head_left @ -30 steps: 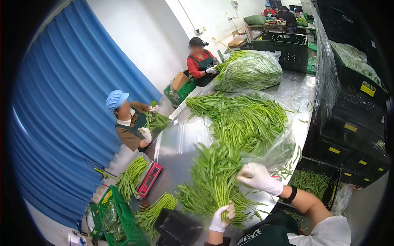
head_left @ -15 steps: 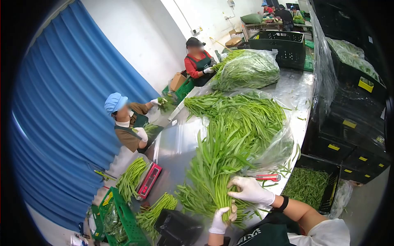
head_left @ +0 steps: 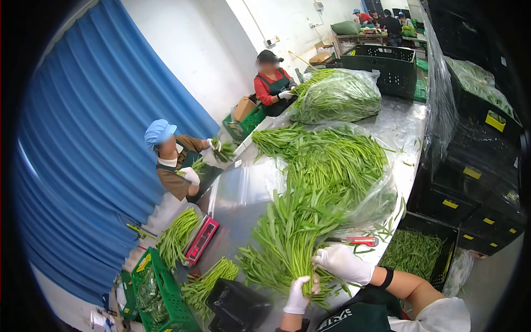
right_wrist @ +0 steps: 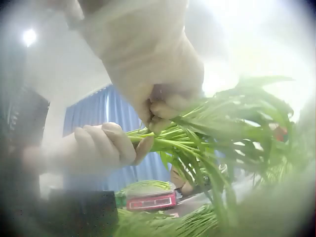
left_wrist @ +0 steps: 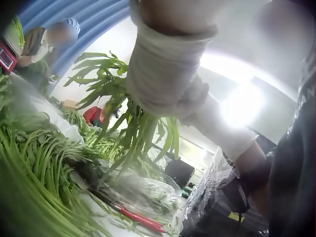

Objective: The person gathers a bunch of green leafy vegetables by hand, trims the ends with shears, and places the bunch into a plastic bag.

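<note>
A bunch of water spinach [head_left: 290,232], long leaves fanning away from me, stands over the near part of the metal table. My gloved left hand [head_left: 298,293] grips its stems low down, fingers curled round them. Just above and right of it, my gloved right hand [head_left: 344,264] pinches stems at the bunch's side. In the right wrist view, the right fingers [right_wrist: 160,116] are bent in against the stems, close to the left hand [right_wrist: 98,148]. A red-handled cutter [head_left: 362,241] lies on the table beyond the right hand.
A large heap of water spinach [head_left: 337,166] lies on plastic beyond the bunch. At left are a red scale [head_left: 202,240] holding greens, a green crate [head_left: 166,301] and a black container [head_left: 238,304]. Black crates [head_left: 470,188] stack at right. Two people work across the table.
My right hand has come down from beside the leaves to the stems and closed its fingers there, uncovering the cutter. The left hand keeps its grip. The person opposite has moved their greens.
</note>
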`<state>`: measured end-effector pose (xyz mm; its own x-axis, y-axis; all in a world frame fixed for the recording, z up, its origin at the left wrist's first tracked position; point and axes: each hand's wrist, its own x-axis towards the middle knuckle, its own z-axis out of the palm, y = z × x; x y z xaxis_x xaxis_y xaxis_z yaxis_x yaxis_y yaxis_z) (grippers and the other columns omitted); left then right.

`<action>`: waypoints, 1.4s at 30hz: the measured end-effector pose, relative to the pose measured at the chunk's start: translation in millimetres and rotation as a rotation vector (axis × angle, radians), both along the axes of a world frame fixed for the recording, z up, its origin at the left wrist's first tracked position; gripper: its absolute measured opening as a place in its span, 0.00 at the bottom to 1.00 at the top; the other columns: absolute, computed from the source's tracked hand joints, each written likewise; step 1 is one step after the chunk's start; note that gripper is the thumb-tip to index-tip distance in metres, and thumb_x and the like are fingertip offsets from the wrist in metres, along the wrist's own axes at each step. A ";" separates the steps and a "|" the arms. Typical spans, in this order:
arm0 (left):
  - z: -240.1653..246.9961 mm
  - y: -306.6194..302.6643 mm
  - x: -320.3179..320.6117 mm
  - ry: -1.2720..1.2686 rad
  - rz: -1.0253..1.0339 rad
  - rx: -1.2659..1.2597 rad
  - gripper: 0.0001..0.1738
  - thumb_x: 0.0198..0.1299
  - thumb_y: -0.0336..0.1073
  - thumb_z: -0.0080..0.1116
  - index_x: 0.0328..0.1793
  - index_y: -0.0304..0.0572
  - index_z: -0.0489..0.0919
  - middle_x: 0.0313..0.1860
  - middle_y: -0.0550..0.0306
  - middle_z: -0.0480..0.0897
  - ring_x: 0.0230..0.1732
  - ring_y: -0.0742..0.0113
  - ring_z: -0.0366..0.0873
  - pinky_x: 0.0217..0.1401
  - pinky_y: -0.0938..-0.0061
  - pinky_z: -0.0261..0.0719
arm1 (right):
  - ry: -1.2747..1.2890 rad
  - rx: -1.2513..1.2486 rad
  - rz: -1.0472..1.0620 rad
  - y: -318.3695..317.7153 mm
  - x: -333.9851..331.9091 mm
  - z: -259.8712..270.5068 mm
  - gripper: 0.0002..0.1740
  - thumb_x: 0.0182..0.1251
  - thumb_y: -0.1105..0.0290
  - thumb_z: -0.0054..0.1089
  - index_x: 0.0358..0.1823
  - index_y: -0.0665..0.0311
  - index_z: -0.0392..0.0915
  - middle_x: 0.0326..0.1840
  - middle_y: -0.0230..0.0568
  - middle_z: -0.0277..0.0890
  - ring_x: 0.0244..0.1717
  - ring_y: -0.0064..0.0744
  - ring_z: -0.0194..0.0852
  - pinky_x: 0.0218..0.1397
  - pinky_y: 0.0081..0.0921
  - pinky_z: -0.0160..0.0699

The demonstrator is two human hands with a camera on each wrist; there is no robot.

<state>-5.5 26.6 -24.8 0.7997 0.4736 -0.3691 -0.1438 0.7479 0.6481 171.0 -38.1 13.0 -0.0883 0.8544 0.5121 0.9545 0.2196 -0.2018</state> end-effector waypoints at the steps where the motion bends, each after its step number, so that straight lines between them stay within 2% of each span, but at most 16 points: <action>1: -1.1 -0.7 0.4 -0.008 0.016 -0.003 0.15 0.55 0.38 0.50 0.44 0.33 0.71 0.28 0.55 0.72 0.21 0.71 0.66 0.27 0.75 0.66 | 0.098 -0.010 -0.017 -0.6 -2.1 -1.2 0.08 0.55 0.63 0.59 0.25 0.57 0.75 0.24 0.36 0.69 0.23 0.35 0.72 0.24 0.31 0.70; 2: -1.9 -1.3 0.8 -0.016 0.033 -0.006 0.13 0.55 0.37 0.50 0.39 0.32 0.72 0.27 0.54 0.73 0.21 0.70 0.67 0.27 0.74 0.68 | 0.097 -0.011 -0.017 -1.0 -3.7 -1.6 0.08 0.55 0.63 0.59 0.25 0.57 0.75 0.24 0.36 0.69 0.23 0.35 0.72 0.24 0.31 0.70; 4: -1.1 -2.4 1.7 -0.010 0.039 0.016 0.12 0.55 0.37 0.50 0.38 0.33 0.71 0.26 0.54 0.72 0.21 0.70 0.67 0.26 0.74 0.68 | 0.334 -0.039 -0.025 -1.6 -6.1 -0.2 0.10 0.57 0.62 0.59 0.32 0.61 0.79 0.23 0.41 0.74 0.24 0.37 0.77 0.26 0.30 0.74; 5: -0.4 -3.3 2.2 -0.003 0.046 0.037 0.11 0.55 0.36 0.50 0.37 0.34 0.71 0.25 0.55 0.72 0.20 0.69 0.67 0.25 0.74 0.68 | 0.333 -0.038 -0.025 -2.3 -6.6 2.4 0.10 0.57 0.62 0.59 0.32 0.61 0.79 0.23 0.41 0.74 0.24 0.37 0.77 0.26 0.30 0.74; 7: 3.1 -6.6 4.2 0.025 0.083 0.038 0.10 0.55 0.35 0.50 0.36 0.34 0.70 0.24 0.55 0.71 0.20 0.69 0.67 0.24 0.73 0.68 | 0.352 -0.109 -0.027 -4.4 -7.0 11.0 0.13 0.56 0.63 0.60 0.40 0.62 0.80 0.25 0.44 0.77 0.25 0.39 0.79 0.28 0.30 0.77; 11: 3.3 -7.1 3.5 0.018 0.100 0.072 0.08 0.56 0.33 0.50 0.36 0.34 0.70 0.24 0.55 0.71 0.19 0.68 0.67 0.23 0.73 0.68 | 0.376 -0.137 -0.007 -4.3 -5.5 16.4 0.12 0.55 0.64 0.60 0.38 0.62 0.81 0.25 0.43 0.78 0.24 0.41 0.78 0.27 0.30 0.77; 16: -4.5 -6.9 4.0 -0.008 0.068 -0.004 0.09 0.56 0.33 0.49 0.40 0.35 0.69 0.24 0.56 0.71 0.19 0.68 0.67 0.23 0.73 0.68 | 0.521 0.013 -0.047 3.9 -7.3 1.7 0.07 0.53 0.65 0.62 0.27 0.60 0.83 0.19 0.41 0.77 0.20 0.41 0.77 0.25 0.31 0.76; 19: 0.1 -9.3 6.8 -0.013 0.084 -0.034 0.10 0.56 0.32 0.49 0.41 0.35 0.69 0.24 0.56 0.71 0.19 0.68 0.67 0.23 0.73 0.68 | 0.444 0.007 -0.088 3.5 -10.2 4.5 0.07 0.53 0.65 0.62 0.25 0.59 0.83 0.17 0.40 0.76 0.19 0.41 0.76 0.24 0.31 0.76; 23: 8.1 -10.0 8.3 -0.009 0.127 -0.047 0.10 0.56 0.32 0.49 0.42 0.35 0.69 0.24 0.56 0.71 0.19 0.68 0.66 0.23 0.73 0.67 | 0.496 -0.021 -0.082 1.3 -10.7 3.0 0.07 0.51 0.64 0.63 0.26 0.59 0.83 0.19 0.40 0.77 0.19 0.40 0.77 0.23 0.29 0.75; 26: 1.8 -5.6 6.5 0.000 0.127 0.006 0.10 0.55 0.32 0.49 0.42 0.35 0.69 0.24 0.56 0.71 0.19 0.68 0.66 0.22 0.73 0.67 | 0.411 -0.017 0.010 -4.2 -8.7 11.5 0.07 0.54 0.64 0.61 0.25 0.59 0.80 0.17 0.39 0.74 0.18 0.38 0.75 0.21 0.29 0.72; 28: 0.1 -4.7 7.2 0.008 0.128 0.024 0.10 0.55 0.32 0.49 0.42 0.35 0.69 0.24 0.56 0.71 0.19 0.68 0.66 0.22 0.73 0.67 | -0.009 -0.051 -0.005 -5.5 -8.1 12.3 0.07 0.54 0.66 0.56 0.22 0.59 0.73 0.15 0.36 0.70 0.18 0.36 0.74 0.21 0.29 0.70; 31: -3.1 -5.7 8.6 0.024 0.133 0.055 0.10 0.55 0.32 0.49 0.41 0.35 0.70 0.24 0.56 0.71 0.19 0.68 0.67 0.23 0.72 0.68 | -0.091 -0.021 0.072 3.7 -5.8 -1.5 0.04 0.51 0.68 0.55 0.22 0.58 0.71 0.13 0.34 0.66 0.17 0.35 0.72 0.19 0.30 0.68; 34: -11.0 -4.6 6.5 0.053 0.145 0.076 0.10 0.57 0.34 0.50 0.41 0.37 0.71 0.24 0.57 0.72 0.20 0.68 0.68 0.24 0.72 0.68 | -0.117 -0.023 0.122 -0.7 -7.1 1.9 0.06 0.49 0.68 0.54 0.20 0.59 0.67 0.15 0.34 0.68 0.20 0.34 0.74 0.22 0.28 0.71; 39: -9.1 -11.0 9.9 0.131 0.168 0.101 0.10 0.59 0.38 0.54 0.39 0.38 0.73 0.24 0.59 0.72 0.20 0.69 0.68 0.24 0.72 0.67 | -0.061 -0.078 0.057 -15.7 -14.5 2.3 0.06 0.51 0.69 0.54 0.21 0.60 0.68 0.15 0.34 0.69 0.18 0.34 0.74 0.21 0.28 0.71; 41: -16.6 -12.8 11.8 0.115 0.191 0.110 0.10 0.61 0.34 0.54 0.45 0.37 0.74 0.26 0.57 0.75 0.21 0.67 0.71 0.23 0.72 0.70 | -0.054 -0.099 0.012 -19.7 -16.2 2.6 0.05 0.52 0.69 0.54 0.22 0.60 0.69 0.14 0.34 0.69 0.18 0.34 0.74 0.20 0.29 0.70; 42: -17.3 -14.3 14.3 0.115 0.188 0.110 0.10 0.61 0.34 0.54 0.45 0.37 0.74 0.26 0.57 0.75 0.21 0.67 0.71 0.23 0.72 0.70 | 0.091 -0.080 0.004 -20.6 -17.5 -0.3 0.08 0.53 0.69 0.55 0.20 0.59 0.68 0.12 0.35 0.66 0.15 0.35 0.71 0.18 0.30 0.68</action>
<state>8.8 12.3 -42.1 0.6495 0.6524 -0.3905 -0.1947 0.6392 0.7440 153.5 -58.7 12.7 -0.0480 0.8927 0.4481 0.9308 0.2027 -0.3042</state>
